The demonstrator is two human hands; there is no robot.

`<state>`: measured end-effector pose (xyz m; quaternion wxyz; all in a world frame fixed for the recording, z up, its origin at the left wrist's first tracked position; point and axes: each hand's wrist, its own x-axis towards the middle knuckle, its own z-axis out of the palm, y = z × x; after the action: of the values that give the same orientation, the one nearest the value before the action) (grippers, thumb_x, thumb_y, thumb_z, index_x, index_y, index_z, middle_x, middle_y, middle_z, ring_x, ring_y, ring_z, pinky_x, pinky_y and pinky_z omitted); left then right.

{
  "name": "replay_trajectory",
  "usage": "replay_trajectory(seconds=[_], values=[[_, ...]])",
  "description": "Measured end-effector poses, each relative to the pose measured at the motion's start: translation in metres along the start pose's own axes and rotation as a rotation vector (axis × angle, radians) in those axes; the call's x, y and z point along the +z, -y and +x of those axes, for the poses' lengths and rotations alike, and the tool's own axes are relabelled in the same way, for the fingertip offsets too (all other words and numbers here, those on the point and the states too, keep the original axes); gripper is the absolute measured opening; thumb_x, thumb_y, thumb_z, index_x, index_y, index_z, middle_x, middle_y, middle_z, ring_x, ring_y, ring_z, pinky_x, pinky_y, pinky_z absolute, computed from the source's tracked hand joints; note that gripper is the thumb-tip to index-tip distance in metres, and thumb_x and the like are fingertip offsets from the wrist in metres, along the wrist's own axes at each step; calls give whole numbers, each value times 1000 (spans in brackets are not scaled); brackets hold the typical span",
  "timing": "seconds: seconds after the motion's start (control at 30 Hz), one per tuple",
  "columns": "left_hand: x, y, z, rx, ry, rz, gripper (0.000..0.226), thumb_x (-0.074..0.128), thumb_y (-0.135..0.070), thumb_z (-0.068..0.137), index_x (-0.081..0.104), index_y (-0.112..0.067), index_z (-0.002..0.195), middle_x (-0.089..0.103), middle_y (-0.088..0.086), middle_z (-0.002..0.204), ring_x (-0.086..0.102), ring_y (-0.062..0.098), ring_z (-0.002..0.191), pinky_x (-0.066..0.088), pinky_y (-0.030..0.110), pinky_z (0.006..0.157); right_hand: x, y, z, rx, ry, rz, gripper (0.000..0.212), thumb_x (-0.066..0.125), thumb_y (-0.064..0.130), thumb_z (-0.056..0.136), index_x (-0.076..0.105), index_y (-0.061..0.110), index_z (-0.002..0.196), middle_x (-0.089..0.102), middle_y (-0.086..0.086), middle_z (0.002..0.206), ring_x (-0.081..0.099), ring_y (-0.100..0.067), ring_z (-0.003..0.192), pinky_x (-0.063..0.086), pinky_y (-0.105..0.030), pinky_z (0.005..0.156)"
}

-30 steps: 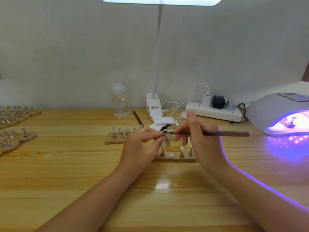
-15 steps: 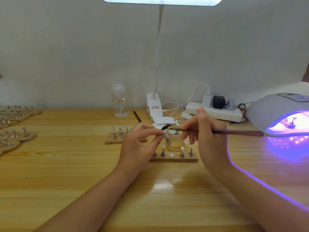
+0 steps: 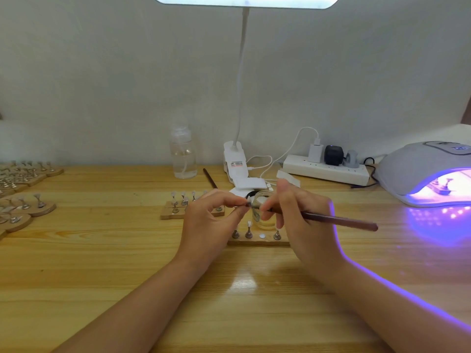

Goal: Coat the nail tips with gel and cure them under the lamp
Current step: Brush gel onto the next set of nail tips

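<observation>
My left hand (image 3: 212, 220) pinches a small nail tip on its metal stand (image 3: 247, 203) between thumb and forefinger, lifted above the table. My right hand (image 3: 303, 220) holds a dark brown brush (image 3: 339, 220), its bristle end touching that nail tip. Just behind sits a small open glass jar of clear gel (image 3: 265, 212). Below the hands lies a wooden holder strip (image 3: 257, 242) with three nail-tip stands and one bare magnet spot. The grey curing lamp (image 3: 418, 169) glows violet at the right, with a stand inside it.
A second wooden strip with nail stands (image 3: 175, 210) lies left of my hands. Several more holders (image 3: 28, 207) crowd the table's left edge. A clear bottle (image 3: 183, 156), desk-lamp clip (image 3: 235, 164), power strip (image 3: 326, 170) and spare brush (image 3: 209, 178) stand at the back.
The brush handle has tilted downward at its right end, and my right hand has shifted slightly. My left hand keeps pinching the nail tip at about the same spot.
</observation>
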<state>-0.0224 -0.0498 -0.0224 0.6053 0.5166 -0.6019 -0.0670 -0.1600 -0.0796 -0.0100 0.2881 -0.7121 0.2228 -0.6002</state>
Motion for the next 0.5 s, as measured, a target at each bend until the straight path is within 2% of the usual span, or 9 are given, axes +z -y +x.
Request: replay_trajectory(seconds=[0.07,0.17,0.23,0.37,0.5], values=[[0,0,0,-3,2,7,28,75,-6,69,65,-32,72,65,-14,73,58,1,76,40,7,75,-1,-1,0,12,-27,79,41,41,37,87,65,19,60,59,4,48,53,0,44,40,-9,50],[0,1,0,-13,-1,-1,28,75,-6,69,65,-33,71,65,-14,71,58,3,73,42,9,73,-1,-1,2,-19,-33,2,36,38,37,88,64,25,66,60,12,53,56,2,51,43,-10,56],[0,1,0,-17,1,-8,29,75,-7,69,65,-34,71,65,-13,70,58,5,72,43,11,71,-1,-2,2,-22,-5,-36,36,39,36,89,65,23,68,61,13,56,57,4,54,43,-8,58],[0,0,0,-27,20,-3,30,76,-7,69,65,-34,71,64,-14,69,58,4,69,45,15,70,-3,-1,2,53,-31,89,42,45,31,91,64,16,56,59,-7,48,52,-1,43,39,-8,50],[0,-1,0,-49,27,-5,26,75,-7,69,66,-31,72,63,-15,68,55,4,66,44,15,69,-2,-1,3,56,-31,3,39,43,32,94,64,22,63,61,6,52,54,1,49,43,-11,54]])
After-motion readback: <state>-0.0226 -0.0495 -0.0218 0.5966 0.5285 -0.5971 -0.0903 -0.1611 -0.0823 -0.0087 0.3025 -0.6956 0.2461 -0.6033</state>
